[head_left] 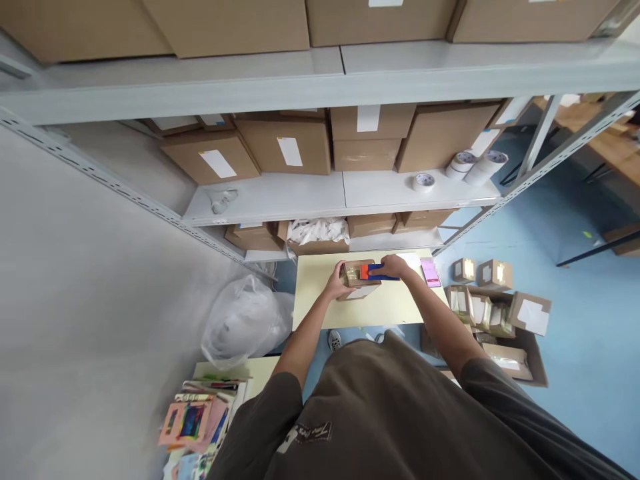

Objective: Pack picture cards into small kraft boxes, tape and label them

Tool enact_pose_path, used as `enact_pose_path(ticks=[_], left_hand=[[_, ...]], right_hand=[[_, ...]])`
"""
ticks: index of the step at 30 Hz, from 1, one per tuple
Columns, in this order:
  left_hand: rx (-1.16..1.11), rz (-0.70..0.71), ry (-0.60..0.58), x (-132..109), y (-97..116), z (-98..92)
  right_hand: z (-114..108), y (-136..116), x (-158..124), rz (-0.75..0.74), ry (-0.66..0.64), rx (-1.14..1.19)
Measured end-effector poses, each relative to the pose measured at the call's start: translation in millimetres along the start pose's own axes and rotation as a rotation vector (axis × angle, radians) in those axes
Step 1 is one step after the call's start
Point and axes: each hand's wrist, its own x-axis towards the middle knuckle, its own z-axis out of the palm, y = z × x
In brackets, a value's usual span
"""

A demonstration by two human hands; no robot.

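Observation:
A small cardboard box [353, 274] stands on the pale yellow table [320, 303], with a white label on its near side and shiny tape across the top. My left hand [337, 283] grips the box at its left side. In my right hand [394, 267] is a blue and orange tape dispenser [365, 271], its orange end against the top of the box. To the right of that hand lies a phone [431, 273] with a pink screen. White paper [411, 259] is partly hidden behind my right hand.
Metal shelving [280, 193] with cardboard boxes rises beyond the table; tape rolls [424, 182] sit on its middle shelf. Left of the table is a bulging clear plastic bag [245, 320]. A large open carton [537, 357] of smaller boxes stands on the floor at right.

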Motion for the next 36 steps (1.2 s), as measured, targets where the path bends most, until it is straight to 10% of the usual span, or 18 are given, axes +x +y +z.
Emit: enact_pose_path(ticks=[8,18,29,36], left_hand=[[0.228,-0.063,-0.14,-30,-43,-5.4],[0.778,-0.068,-0.332,1,-11,9.1],[0.729,-0.057,-0.357,3,-19,-5.8],[0.657,-0.138,-0.343,-1,-40,-66.3]], right_hand=[[17,-20,2,0.012,-0.138,-0.111],[48,-26,-1,0.041,-0.041,-0.102],[71,156,-30,0.101,-0.08,0.031],[103,92,-11,0.054,-0.079,0.201]])
